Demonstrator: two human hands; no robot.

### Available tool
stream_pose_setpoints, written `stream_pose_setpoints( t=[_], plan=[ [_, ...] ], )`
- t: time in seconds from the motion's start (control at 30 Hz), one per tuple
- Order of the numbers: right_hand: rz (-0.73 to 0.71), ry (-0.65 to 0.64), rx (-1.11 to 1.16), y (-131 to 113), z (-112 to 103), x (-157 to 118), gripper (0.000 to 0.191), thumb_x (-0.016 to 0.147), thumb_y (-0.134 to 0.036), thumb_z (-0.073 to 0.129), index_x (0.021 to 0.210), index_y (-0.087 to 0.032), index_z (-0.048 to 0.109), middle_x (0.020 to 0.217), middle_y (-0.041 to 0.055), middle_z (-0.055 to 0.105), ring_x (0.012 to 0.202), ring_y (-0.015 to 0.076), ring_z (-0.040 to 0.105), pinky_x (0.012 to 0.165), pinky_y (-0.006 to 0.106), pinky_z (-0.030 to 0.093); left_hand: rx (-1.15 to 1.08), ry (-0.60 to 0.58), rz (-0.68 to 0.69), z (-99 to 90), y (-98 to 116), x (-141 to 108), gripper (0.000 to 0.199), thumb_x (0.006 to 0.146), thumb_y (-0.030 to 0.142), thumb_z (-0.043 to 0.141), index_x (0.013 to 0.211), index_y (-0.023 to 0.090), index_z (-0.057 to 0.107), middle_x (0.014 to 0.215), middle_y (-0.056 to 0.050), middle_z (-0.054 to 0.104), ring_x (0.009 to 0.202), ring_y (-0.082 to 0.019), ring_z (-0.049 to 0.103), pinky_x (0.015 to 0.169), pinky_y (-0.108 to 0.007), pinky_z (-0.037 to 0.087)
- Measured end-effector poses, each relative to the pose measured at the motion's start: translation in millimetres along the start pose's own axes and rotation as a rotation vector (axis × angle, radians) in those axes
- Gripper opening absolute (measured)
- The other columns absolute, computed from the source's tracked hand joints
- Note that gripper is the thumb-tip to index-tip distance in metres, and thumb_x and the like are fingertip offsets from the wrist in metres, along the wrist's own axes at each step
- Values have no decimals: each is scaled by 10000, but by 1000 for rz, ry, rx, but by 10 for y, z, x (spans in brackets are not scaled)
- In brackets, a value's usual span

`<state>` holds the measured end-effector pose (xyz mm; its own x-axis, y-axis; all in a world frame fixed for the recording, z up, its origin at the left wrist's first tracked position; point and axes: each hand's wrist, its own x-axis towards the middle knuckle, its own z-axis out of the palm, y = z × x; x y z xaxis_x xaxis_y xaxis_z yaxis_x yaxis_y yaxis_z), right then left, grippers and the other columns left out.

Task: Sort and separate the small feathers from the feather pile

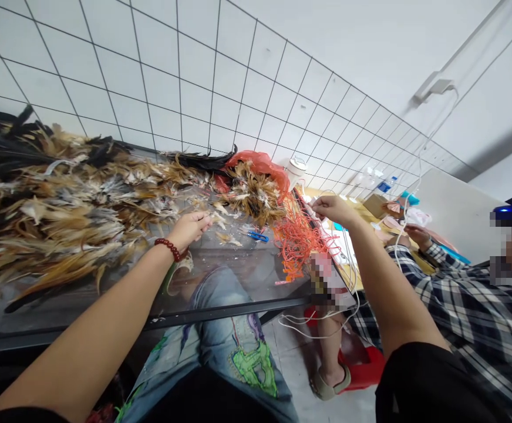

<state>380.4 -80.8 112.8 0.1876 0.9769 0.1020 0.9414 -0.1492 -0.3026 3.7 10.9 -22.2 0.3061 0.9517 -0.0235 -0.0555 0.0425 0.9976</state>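
Note:
My left hand (pixel 189 228) rests on the glass table (pixel 238 282), fingers pinched on a small pale feather (pixel 214 218) at the edge of a big heap of brown, tan and black feathers (pixel 62 205). A red bead bracelet (pixel 168 248) circles that wrist. My right hand (pixel 332 208) is raised above a tangle of orange strings (pixel 297 241), fingers closed on a thin strand whose detail is too small to read. Blue-handled scissors (pixel 256 235) lie between the two hands.
A red plastic bag (pixel 260 164) holds more feathers at the back. A white cup (pixel 295 170) stands by the tiled wall. A person in a plaid shirt (pixel 458 305) sits at right, handling white cables (pixel 397 247). A red stool (pixel 361 364) stands below.

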Motion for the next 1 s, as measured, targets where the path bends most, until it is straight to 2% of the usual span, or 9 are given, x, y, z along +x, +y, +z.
stream_pose_setpoints(
  t=[0.13, 0.2, 0.33, 0.47, 0.6, 0.7, 0.83, 0.93, 1.0],
  plan=[
    [-40, -41, -118, -52, 64, -4, 251, 777, -294, 583, 976, -172, 675, 837, 52, 690, 733, 145, 598, 652, 254, 435, -11, 2, 2, 2, 5, -9, 164, 696, 230, 657, 578, 138, 590, 469, 23, 438, 344, -49, 309, 314, -167, 236],
    [-34, -56, -274, -87, 66, -74, 204, 747, -255, 613, 924, -191, 692, 856, 51, 690, 761, 157, 593, 660, 260, 417, -7, 10, 7, 3, 3, -13, 161, 704, 226, 644, 580, 140, 587, 470, 24, 437, 341, -48, 304, 316, -168, 238],
    [-23, -227, -436, -141, 131, -363, 104, 750, -263, 604, 737, -207, 690, 745, 33, 675, 696, 151, 574, 614, 258, 377, 8, 10, 18, 6, -7, -12, 149, 711, 214, 619, 585, 142, 586, 476, 22, 441, 350, -51, 315, 324, -167, 248],
    [-37, -286, -522, -90, 327, -600, 175, 722, -365, 635, 770, -204, 685, 786, 62, 672, 694, 162, 570, 599, 264, 376, 25, 3, 20, 5, -15, -5, 154, 710, 224, 617, 583, 144, 586, 473, 24, 435, 350, -55, 317, 321, -168, 244],
    [23, -219, -569, 28, 312, -603, 199, 785, -249, 516, 705, -183, 686, 781, 97, 683, 682, 169, 582, 575, 272, 359, 29, 8, 15, -4, -29, 3, 154, 706, 233, 628, 585, 147, 588, 475, 22, 443, 347, -53, 315, 323, -171, 237],
    [47, -115, -477, 109, 77, -512, 177, 778, -257, 539, 725, -207, 700, 756, 57, 694, 686, 160, 589, 569, 259, 359, 39, -2, 27, -8, -40, 9, 154, 703, 243, 636, 591, 148, 591, 483, 21, 443, 353, -55, 317, 325, -171, 237],
    [125, -93, -527, 136, -197, -380, 134, 734, -266, 591, 716, -210, 712, 692, 37, 679, 640, 153, 575, 535, 250, 337, 65, -11, 15, -4, -34, 12, 164, 705, 266, 635, 602, 149, 583, 492, 28, 433, 363, -57, 320, 328, -172, 248],
    [157, -31, -561, 78, -232, -299, 153, 730, -246, 575, 745, -213, 725, 741, 44, 692, 668, 161, 580, 545, 252, 335, 86, -21, 3, -2, -11, 6, 163, 710, 273, 626, 617, 149, 574, 499, 33, 433, 371, -58, 320, 334, -173, 254],
    [147, 65, -465, 32, -222, -256, 190, 755, -269, 551, 781, -213, 732, 755, 48, 697, 683, 162, 586, 568, 255, 356, 84, -24, 3, -1, 5, -3, 159, 714, 273, 616, 628, 148, 569, 500, 36, 430, 371, -55, 311, 337, -172, 249]
  ],
)
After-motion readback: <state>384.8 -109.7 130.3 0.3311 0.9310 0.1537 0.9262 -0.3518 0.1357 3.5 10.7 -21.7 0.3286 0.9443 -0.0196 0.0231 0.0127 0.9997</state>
